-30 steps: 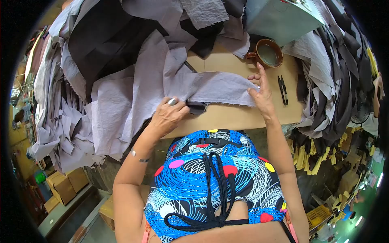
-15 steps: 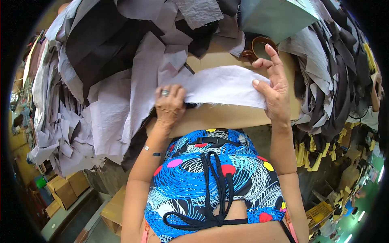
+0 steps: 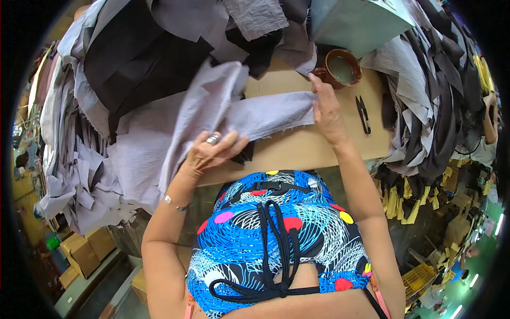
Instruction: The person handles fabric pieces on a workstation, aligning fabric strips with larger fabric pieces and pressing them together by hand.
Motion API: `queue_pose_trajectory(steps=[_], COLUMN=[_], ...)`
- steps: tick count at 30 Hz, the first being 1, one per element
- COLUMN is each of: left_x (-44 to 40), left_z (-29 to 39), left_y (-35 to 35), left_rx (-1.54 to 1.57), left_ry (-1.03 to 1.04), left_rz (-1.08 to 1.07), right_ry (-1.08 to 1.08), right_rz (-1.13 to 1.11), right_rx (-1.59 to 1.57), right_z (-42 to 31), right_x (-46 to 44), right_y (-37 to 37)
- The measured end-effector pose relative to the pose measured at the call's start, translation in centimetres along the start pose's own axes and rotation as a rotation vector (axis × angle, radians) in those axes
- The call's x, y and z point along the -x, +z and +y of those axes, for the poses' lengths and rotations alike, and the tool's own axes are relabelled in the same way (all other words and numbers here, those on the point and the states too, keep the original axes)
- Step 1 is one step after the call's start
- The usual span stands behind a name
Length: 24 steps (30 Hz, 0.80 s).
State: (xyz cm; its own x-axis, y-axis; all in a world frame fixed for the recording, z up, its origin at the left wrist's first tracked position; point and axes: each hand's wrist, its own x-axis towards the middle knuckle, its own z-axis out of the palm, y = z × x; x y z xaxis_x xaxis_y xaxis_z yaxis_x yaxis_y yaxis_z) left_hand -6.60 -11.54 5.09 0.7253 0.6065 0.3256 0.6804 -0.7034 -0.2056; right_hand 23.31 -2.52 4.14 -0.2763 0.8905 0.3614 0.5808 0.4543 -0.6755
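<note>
In the head view, we've got our right hand (image 3: 329,114) gripping the grey cloth strip's (image 3: 276,112) right end near the brown mug (image 3: 342,69), forearm angled inward, while our left hand (image 3: 212,151), palm down, fingers spread, meets its near left edge.

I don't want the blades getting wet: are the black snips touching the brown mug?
Apart; the head view shows bare tan tabletop between snips and mug.

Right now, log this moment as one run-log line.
left hand: open against grey fabric | right hand: holding fabric's end | snips, brown mug: on table
</note>
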Motion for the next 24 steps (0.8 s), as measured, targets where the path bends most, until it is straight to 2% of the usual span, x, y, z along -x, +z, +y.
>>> queue_pose_trajectory(steps=[2, 5, 8, 11, 14, 17, 20, 24], left_x=[-0.8, -2.6, -3.0, -3.0, -3.5, -3.3, -3.5, -3.5], left_z=[1.5, 2.4, 2.7, 2.7, 2.6, 2.6, 2.6, 2.7], left_y=[1.5, 1.9, 2.3, 2.3, 2.2, 2.4, 2.4, 2.4], left_rx=[-0.011, 0.081, 0.141, 0.186, 0.205, 0.188, 0.210, 0.229], left_ry=[0.002, -0.084, -0.112, -0.119, -0.111, -0.096, -0.092, -0.102], left_rz=[-0.073, -0.124, -0.125, -0.137, -0.098, -0.098, -0.125, -0.164], right_ry=[-0.039, -0.185, -0.243, -0.230, -0.105, 0.031, 0.038, 0.126], right_rz=[-0.030, 0.104, 0.059, -0.017, 0.147, 0.121, 0.006, -0.100], right_rx=[0.159, 0.497, 0.613, 0.489, 0.594, 0.668, 0.739, 0.870], right_z=[1.0, 2.0, -0.1, 1.1, -0.2, -0.4, 2.6, 3.0], right_x=[0.6, 0.7, 1.6, 3.2, 2.1, -1.0, -2.1, -3.3], right_y=[0.7, 0.7, -0.9, -1.3, -4.1, -6.9, -7.4, -7.0])
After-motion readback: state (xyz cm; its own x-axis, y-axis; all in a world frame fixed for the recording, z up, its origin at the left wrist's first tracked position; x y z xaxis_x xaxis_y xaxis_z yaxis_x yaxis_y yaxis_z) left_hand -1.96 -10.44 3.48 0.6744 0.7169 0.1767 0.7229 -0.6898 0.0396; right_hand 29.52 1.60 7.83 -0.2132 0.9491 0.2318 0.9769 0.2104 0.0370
